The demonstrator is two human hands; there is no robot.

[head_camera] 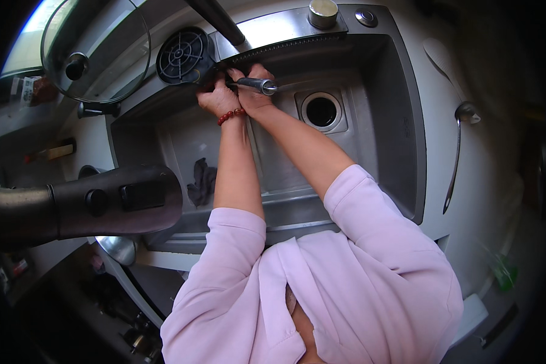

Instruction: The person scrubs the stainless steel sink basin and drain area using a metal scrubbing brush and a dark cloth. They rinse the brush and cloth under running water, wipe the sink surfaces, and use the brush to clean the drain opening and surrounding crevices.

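Both hands are close together at the far wall of the steel sink (277,132). My left hand (220,98), with a red bead bracelet (231,116) at the wrist, is beside a black round piece with a spoked face (182,53). Its fingertips are hidden in shadow. My right hand (255,91) is just to its right, fingers bent. A tool's dark handle with a metal end (260,85) sticks out between the hands, over the back of my right hand. Which hand grips it, and its other end, cannot be seen.
A dark pull-out faucet (118,200) reaches in from the left. A grey cloth (202,182) lies in the sink, left of the drain (321,112). A glass lid (95,50) stands upper left. A ladle (458,150) and a pale spatula (441,59) lie on the right counter.
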